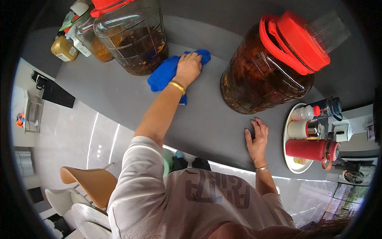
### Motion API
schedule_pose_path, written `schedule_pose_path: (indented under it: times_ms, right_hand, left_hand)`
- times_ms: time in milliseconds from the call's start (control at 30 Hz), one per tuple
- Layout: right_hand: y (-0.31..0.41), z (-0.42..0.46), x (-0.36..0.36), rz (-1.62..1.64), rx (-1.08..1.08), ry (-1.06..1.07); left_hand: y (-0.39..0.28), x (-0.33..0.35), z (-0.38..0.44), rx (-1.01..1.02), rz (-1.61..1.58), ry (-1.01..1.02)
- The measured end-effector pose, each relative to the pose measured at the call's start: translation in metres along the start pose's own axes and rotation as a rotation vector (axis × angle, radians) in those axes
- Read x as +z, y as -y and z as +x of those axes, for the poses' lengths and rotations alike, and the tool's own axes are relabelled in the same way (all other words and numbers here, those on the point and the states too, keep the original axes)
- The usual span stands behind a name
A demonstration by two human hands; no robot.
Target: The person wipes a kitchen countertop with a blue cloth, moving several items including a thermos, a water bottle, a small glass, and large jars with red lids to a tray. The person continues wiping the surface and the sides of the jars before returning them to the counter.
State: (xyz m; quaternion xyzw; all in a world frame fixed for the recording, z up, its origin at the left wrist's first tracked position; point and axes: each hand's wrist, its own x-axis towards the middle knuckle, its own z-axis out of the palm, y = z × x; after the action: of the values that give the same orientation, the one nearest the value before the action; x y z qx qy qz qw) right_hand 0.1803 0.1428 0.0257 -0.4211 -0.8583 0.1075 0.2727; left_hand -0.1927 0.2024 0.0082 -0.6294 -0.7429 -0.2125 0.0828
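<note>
My left hand [188, 68], a gold bracelet at its wrist, presses a blue cloth [163, 74] onto the grey countertop [191, 125]. Its fingers are bunched over the cloth, which spreads out on both sides. Just left of the cloth stands a large glass jar [131, 44] of dark liquid with small pieces settled at the bottom. My right hand [258, 138] rests on the countertop with its fingers apart, holding nothing. Beyond its fingertips is a second big glass jar [262, 71], filled with dark reddish-brown contents and topped by a red lid [301, 44].
At the right, an oval white tray [287, 158] carries a red bottle [306, 149] and several other containers. A smaller jar [100, 47] and a gold-coloured bottle [64, 47] stand at the far left. Behind runs a dark wall [206, 18]. Below left is a tan chair [92, 185].
</note>
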Motion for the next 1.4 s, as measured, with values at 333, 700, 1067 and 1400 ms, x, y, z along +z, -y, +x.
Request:
schedule_pose_path:
  times_ms: [333, 700, 1067, 1400]
  right_hand:
    - [0.003, 0.002, 0.009, -0.024, -0.013, -0.015]
    - [-0.018, -0.008, 0.011, 0.104, -0.026, 0.032]
    - [-0.02, -0.01, 0.005, 0.139, -0.095, 0.087]
    - [-0.022, -0.008, 0.004, 0.183, -0.121, 0.09]
  left_hand:
    - [-0.057, -0.055, -0.117, 0.218, -0.217, 0.124]
    - [-0.187, -0.04, -0.161, 0.353, -0.428, 0.124]
    - [-0.098, -0.096, -0.229, -0.058, -0.034, -0.049]
    - [0.091, -0.132, -0.234, -0.732, 0.334, -0.191]
